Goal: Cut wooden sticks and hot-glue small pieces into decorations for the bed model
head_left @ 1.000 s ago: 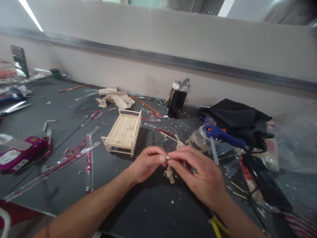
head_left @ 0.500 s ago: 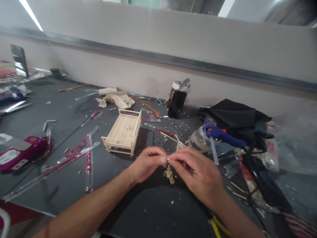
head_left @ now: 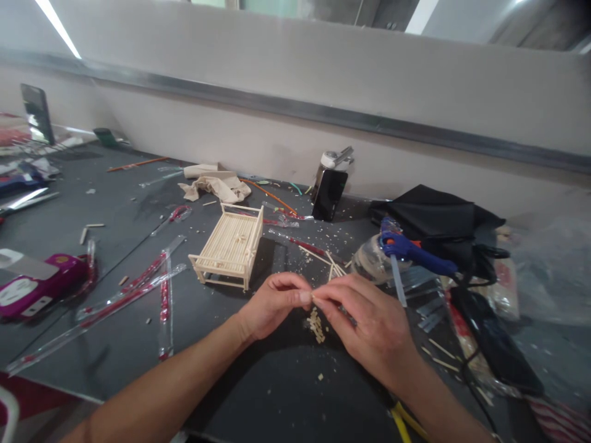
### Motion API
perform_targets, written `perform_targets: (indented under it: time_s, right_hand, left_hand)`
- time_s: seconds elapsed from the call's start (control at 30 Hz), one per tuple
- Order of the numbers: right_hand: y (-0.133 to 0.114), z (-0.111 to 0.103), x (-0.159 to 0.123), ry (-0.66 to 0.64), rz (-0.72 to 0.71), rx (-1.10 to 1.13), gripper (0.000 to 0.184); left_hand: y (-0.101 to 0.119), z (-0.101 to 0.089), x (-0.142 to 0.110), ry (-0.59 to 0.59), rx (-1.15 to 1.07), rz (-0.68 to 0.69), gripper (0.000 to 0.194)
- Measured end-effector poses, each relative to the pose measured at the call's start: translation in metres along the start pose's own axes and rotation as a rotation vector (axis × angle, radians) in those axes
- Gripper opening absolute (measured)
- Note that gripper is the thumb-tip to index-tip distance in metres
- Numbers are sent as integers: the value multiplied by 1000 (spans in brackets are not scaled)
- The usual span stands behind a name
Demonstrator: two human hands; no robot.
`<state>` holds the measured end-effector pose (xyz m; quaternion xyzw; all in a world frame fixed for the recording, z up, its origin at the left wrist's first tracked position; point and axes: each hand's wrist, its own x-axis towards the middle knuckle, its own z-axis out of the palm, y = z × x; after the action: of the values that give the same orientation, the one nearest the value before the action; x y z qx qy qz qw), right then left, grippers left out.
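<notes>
My left hand [head_left: 279, 304] and my right hand [head_left: 372, 317] meet fingertip to fingertip above the table, both closed in a pinch. Between the fingertips is a tiny pale wooden piece [head_left: 313, 298], mostly covered by them. Just below lies a little heap of short cut wooden bits [head_left: 316, 326]. Left of the hands stands a miniature bed [head_left: 228, 243] built from thin wooden sticks, with a few small bits lying on its slats. Several longer wooden sticks [head_left: 333, 264] lie behind my right hand.
A blue glue gun [head_left: 413, 251] rests on a clear jar [head_left: 369, 258] at right, near a black pouch [head_left: 434, 212]. A phone [head_left: 330, 194] leans at the back. Plastic wrappers [head_left: 138, 289] and a magenta device [head_left: 46, 286] lie left; yellow handles [head_left: 402, 424] show in front.
Both hands stay almost in place. My right fingers have shifted very slightly, and the tiny wooden piece between the fingertips shows a bit less.
</notes>
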<state>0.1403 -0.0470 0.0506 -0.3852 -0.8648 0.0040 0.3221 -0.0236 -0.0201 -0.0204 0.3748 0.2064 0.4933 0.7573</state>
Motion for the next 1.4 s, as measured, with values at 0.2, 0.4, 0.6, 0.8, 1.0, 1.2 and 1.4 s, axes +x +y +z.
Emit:
perform_targets:
  time_s: [0.2, 0.4, 0.6, 0.8, 1.0, 1.2, 1.4]
  right_hand:
    - [0, 1, 0, 15, -17, 1, 11]
    - [0, -2, 1, 31, 9, -2, 14]
    - [0, -6, -2, 29, 38, 1, 12]
    - [-4, -7, -1, 17, 72, 19, 12]
    - [3, -6, -7, -163, 244, -37, 11]
    - [11, -4, -39, -345, 368, -20, 15]
    - [-9, -8, -47, -141, 483, 185, 12]
  left_hand:
    - [-1, 0, 0, 14, -21, -10, 16]
    - [-2, -1, 1, 17, -101, -12, 16]
    - [-1, 1, 1, 30, -183, -9, 19]
    - [0, 1, 2, 38, -232, 5, 18]
    - [1, 0, 4, 40, -254, 30, 19]
    - [4, 3, 4, 66, -279, 45, 19]
    - [1, 6, 2, 81, -303, 9, 21]
